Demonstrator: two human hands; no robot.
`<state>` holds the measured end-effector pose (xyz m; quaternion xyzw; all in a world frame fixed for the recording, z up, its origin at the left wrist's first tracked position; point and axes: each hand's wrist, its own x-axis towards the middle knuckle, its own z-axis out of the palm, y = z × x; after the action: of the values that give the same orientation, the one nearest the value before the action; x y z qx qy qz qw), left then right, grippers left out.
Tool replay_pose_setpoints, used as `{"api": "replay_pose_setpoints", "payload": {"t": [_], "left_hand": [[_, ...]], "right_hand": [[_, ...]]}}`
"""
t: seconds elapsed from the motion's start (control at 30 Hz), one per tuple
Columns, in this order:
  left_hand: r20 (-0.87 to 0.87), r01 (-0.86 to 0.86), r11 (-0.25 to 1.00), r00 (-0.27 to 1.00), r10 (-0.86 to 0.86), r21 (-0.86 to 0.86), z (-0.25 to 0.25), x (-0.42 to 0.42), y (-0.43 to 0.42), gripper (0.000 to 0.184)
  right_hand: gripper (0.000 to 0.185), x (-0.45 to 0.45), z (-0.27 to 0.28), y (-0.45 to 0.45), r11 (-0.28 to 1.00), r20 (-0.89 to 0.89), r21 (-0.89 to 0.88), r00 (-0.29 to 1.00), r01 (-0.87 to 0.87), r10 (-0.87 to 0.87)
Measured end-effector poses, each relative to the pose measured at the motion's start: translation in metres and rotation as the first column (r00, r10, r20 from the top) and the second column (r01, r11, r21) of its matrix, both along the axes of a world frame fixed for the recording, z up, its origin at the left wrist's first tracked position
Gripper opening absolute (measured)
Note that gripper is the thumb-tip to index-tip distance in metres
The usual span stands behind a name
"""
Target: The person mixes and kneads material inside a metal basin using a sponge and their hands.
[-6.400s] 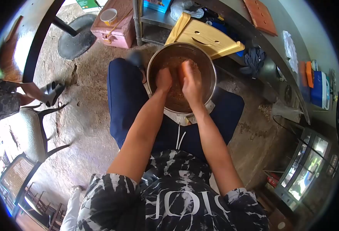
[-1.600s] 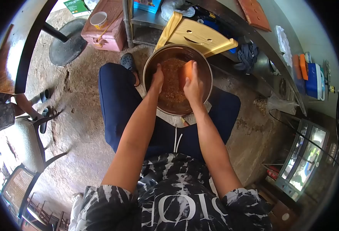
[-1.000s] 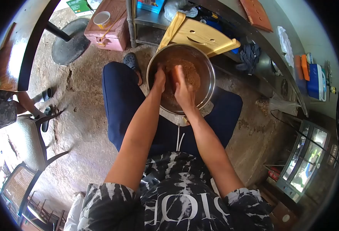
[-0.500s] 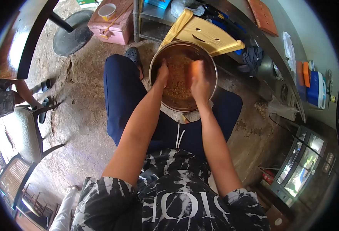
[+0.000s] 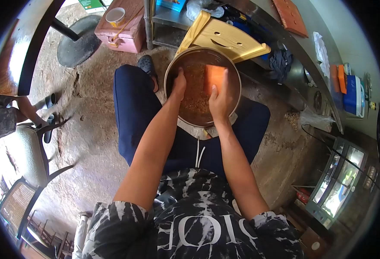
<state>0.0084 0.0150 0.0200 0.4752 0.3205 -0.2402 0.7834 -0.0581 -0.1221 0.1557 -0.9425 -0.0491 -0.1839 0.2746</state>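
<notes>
A round metal pot (image 5: 237,103) sits between my knees, tilted toward me, with brown, grainy matter (image 5: 196,101) over its inside. My right hand (image 5: 220,101) is in the pot, gripping a flat orange rectangular piece (image 5: 214,77), thumb on its near face. What the orange piece is made of cannot be told. Inside the pot's left side is my left hand (image 5: 180,85), fingers stretched out along the wall and holding nothing I can see; some of its fingers are partly hidden.
A yellow wooden stool (image 5: 224,36) leans just beyond the pot, before a metal shelf (image 5: 172,31). A pink box (image 5: 121,35) carries a white tub (image 5: 115,16). Chairs (image 5: 29,149) and another person's legs (image 5: 26,110) are at the left. A glass-fronted cabinet (image 5: 339,179) stands right.
My right hand has turned and shifted slightly left, bringing the orange piece's broad face into view. My left hand stays at the pot's left wall. The whole view has shifted slightly.
</notes>
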Motion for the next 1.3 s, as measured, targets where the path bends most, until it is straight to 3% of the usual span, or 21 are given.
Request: {"api": "replay_pose_setpoints", "payload": {"t": [0.03, 0.07, 0.17, 0.2, 0.3, 0.33, 0.37, 0.43, 0.5, 0.53, 0.57, 0.63, 0.77, 0.83, 0.9, 1.03, 1.1, 1.17, 1.23, 1.27, 1.3], "left_hand": [[-0.011, 0.017, 0.997, 1.0, -0.016, 0.08, 0.023, -0.001, -0.001, 0.087], [-0.02, 0.038, 0.987, 0.999, -0.035, 0.157, 0.039, -0.002, -0.003, 0.092], [-0.063, 0.043, 0.981, 0.998, -0.032, 0.19, 0.026, 0.003, -0.006, 0.091], [-0.078, 0.04, 0.981, 0.997, -0.026, 0.192, 0.029, -0.001, -0.005, 0.091], [-0.127, 0.046, 0.983, 0.992, -0.024, 0.179, 0.038, 0.001, -0.001, 0.082], [-0.087, -0.006, 0.989, 0.996, 0.018, 0.146, 0.027, -0.001, -0.002, 0.082], [-0.039, -0.059, 0.992, 0.997, 0.063, 0.108, 0.018, 0.002, -0.004, 0.083], [-0.027, -0.018, 0.99, 0.999, 0.022, 0.142, 0.005, 0.006, -0.007, 0.087], [-0.054, 0.0, 0.985, 0.999, 0.009, 0.175, 0.0, 0.004, -0.005, 0.091], [-0.054, 0.01, 0.984, 0.999, 0.0, 0.176, 0.009, 0.004, -0.004, 0.091], [-0.054, 0.025, 0.984, 0.998, -0.015, 0.176, 0.018, 0.0, -0.003, 0.091], [-0.068, -0.004, 0.984, 0.998, 0.017, 0.175, 0.025, -0.002, -0.004, 0.088], [-0.04, -0.017, 0.996, 0.999, 0.021, 0.088, 0.02, 0.004, -0.005, 0.087], [-0.12, 0.0, 0.99, 0.993, 0.016, 0.139, 0.025, 0.0, -0.005, 0.086], [-0.166, 0.027, 0.98, 0.986, 0.006, 0.196, 0.03, 0.004, -0.001, 0.085], [-0.018, -0.054, 0.997, 0.998, 0.055, 0.048, 0.023, 0.012, -0.006, 0.082], [-0.077, -0.078, 0.997, 0.994, 0.076, -0.027, -0.003, -0.003, -0.002, 0.081], [-0.047, 0.05, 0.998, 0.998, -0.049, 0.028, -0.03, 0.01, 0.003, 0.082], [-0.057, 0.055, 0.996, 0.997, -0.051, 0.063, -0.015, 0.009, 0.001, 0.082], [-0.063, 0.051, 0.994, 0.997, -0.045, 0.096, -0.008, 0.012, -0.004, 0.083], [-0.054, 0.059, 0.994, 0.997, -0.054, 0.09, -0.003, 0.014, -0.007, 0.083]], "right_hand": [[0.078, 0.0, -0.007, 0.0, 0.999, 0.001, 0.015, 0.999, -0.035, 0.035], [0.078, -0.001, -0.017, -0.003, 0.997, -0.156, -0.039, 0.986, -0.06, 0.053], [0.078, 0.019, -0.007, 0.002, 0.999, -0.266, -0.031, 0.963, 0.027, -0.034], [0.078, 0.025, 0.0, 0.01, 1.0, -0.091, -0.015, 0.996, 0.012, -0.014], [0.075, 0.027, 0.02, 0.037, 0.999, 0.024, 0.013, 0.999, -0.04, 0.039], [0.075, 0.024, 0.005, 0.033, 0.997, -0.324, -0.078, 0.946, -0.009, -0.017], [0.076, 0.022, -0.028, 0.027, 0.994, -0.124, -0.014, 0.987, -0.109, 0.106], [0.076, 0.024, -0.005, 0.023, 0.995, -0.237, -0.055, 0.969, -0.082, 0.066], [0.073, 0.027, 0.004, 0.021, 1.0, -0.122, 0.008, 0.992, 0.025, -0.023], [0.069, 0.024, 0.011, 0.022, 0.993, -0.192, 0.099, 0.98, 0.066, -0.046], [0.067, 0.021, 0.017, 0.024, 0.996, -0.032, 0.071, 0.999, 0.046, -0.043], [0.063, 0.012, -0.001, 0.016, 0.988, -0.101, 0.109, 0.987, -0.113, 0.124], [0.062, 0.022, 0.002, 0.003, 0.984, -0.183, 0.004, 0.967, -0.179, 0.177], [0.072, 0.011, 0.024, 0.014, 0.997, 0.011, -0.022, 0.997, 0.072, -0.072], [0.073, 0.008, 0.005, 0.01, 0.998, 0.062, -0.014, 0.996, 0.068, -0.067], [0.072, 0.013, 0.001, -0.01, 0.994, -0.141, -0.029, 0.985, -0.105, 0.1], [0.07, 0.005, 0.02, -0.013, 0.996, 0.013, -0.014, 0.996, 0.088, -0.088], [0.07, 0.004, 0.011, -0.019, 0.993, 0.079, 0.014, 0.99, 0.114, -0.115], [0.074, -0.006, 0.01, -0.025, 0.985, -0.316, -0.172, 0.947, -0.007, -0.048], [0.076, 0.0, 0.006, -0.027, 0.994, -0.53, -0.059, 0.841, 0.092, -0.11], [0.076, 0.003, 0.009, -0.027, 0.993, -0.522, -0.065, 0.845, 0.101, -0.12]]}}
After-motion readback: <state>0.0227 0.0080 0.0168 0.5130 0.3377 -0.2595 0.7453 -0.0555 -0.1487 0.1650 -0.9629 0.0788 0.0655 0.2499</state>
